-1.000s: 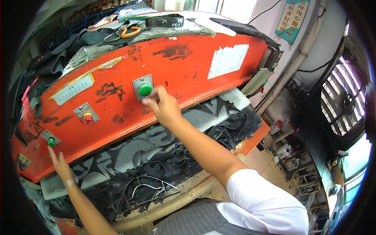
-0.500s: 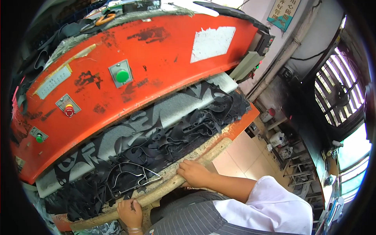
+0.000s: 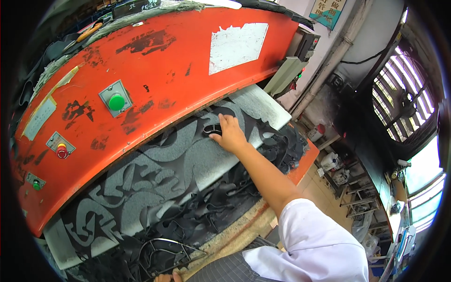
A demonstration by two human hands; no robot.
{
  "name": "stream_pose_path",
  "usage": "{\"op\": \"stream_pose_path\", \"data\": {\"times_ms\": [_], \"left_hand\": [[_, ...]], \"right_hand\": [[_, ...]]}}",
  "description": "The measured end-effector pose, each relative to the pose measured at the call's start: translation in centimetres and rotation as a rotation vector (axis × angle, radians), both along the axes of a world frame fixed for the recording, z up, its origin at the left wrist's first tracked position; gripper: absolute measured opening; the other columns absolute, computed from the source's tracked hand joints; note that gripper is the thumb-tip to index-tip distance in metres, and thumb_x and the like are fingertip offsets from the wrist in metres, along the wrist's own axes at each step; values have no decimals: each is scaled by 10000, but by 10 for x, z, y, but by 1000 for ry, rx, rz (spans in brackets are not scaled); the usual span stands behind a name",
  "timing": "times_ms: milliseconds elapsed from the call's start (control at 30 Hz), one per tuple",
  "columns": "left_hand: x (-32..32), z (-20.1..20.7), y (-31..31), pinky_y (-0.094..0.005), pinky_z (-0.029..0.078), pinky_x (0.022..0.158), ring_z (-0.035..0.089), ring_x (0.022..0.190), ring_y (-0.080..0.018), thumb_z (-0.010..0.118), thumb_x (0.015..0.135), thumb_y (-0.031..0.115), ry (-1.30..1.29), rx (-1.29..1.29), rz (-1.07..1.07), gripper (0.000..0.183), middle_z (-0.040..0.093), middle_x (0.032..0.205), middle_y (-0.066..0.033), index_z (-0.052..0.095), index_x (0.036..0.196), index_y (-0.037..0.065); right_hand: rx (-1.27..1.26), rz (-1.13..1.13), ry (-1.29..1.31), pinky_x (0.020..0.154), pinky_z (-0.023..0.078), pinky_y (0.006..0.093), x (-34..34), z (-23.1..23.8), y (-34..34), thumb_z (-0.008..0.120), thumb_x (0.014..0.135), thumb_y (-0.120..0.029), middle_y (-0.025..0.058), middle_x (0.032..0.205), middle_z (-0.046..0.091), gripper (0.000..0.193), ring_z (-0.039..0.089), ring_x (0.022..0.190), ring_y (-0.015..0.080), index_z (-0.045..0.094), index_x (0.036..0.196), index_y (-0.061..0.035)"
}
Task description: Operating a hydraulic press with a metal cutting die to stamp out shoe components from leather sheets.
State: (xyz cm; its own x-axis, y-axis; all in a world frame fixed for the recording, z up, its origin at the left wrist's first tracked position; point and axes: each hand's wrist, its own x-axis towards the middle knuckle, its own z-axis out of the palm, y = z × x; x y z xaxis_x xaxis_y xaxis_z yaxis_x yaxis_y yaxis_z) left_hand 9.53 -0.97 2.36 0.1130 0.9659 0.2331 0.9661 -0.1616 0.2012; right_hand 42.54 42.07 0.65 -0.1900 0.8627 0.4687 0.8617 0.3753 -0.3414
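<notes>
My right hand [image 3: 231,135] reaches over a pale cutting board [image 3: 270,110], its thumb and fingers spread around a dark curved bit of the black sheet [image 3: 171,170]. That sheet, full of curved cut-outs, lies across the board under the press's red beam. At the lower edge only the curled fingers of my left hand [image 3: 168,278] show, against the lower bar of a curved metal cutting die [image 3: 165,240]. They appear closed on this bar; the rest of the hand is out of view. The die rests on a heap of black scraps [image 3: 206,218].
The red press beam [image 3: 164,66] spans the far side, with a green button [image 3: 116,102] and a red knob [image 3: 62,150]. A worn tan front rail [image 3: 251,225] runs nearest me. Stools [image 3: 359,204] and a dark bench [image 3: 371,174] stand at right.
My right hand has left the front rail and reached forward over the board. My left hand has come to the die's lower bar. The whole view has shifted.
</notes>
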Motion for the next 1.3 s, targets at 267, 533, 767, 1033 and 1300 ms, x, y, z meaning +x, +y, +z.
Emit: {"op": "stream_pose_path", "data": {"times_ms": [267,533,767,1033,1300], "left_hand": [[-4,6,20,-420,428,602,536,646,-302,616,875,172,17,-84,30,100,561,711,-118,638,898,77],[21,22,21,-427,433,627,539,659,-312,625,870,181,-29,-166,206,107,565,718,-124,642,891,77],[-8,10,4,-440,436,639,548,683,-319,634,866,185,-29,-221,53,108,574,723,-132,641,880,78],[-25,28,19,-388,402,533,519,576,-305,604,884,129,-481,-37,456,249,565,659,-133,617,676,-6],[-254,29,169,-347,315,1088,388,1342,-268,516,964,143,-892,555,583,548,354,1475,-193,304,1444,-14]], "right_hand": [[114,131,60,767,481,432,-11,-15,2,747,733,-228,145,975,534,409,536,921,343,554,1030,-23],[-49,-299,215,813,493,433,36,-14,65,727,762,-339,205,1069,577,458,597,939,398,601,1058,-14],[-35,-165,181,909,439,414,30,-35,56,749,739,-267,202,1050,607,577,566,1018,374,559,1219,-10],[-35,-186,104,922,418,425,42,-26,50,748,747,-274,220,1064,598,593,534,1047,381,539,1224,10],[55,346,468,900,466,412,-168,93,-33,718,795,-384,186,1146,591,593,580,1036,334,524,1241,-46]]}}
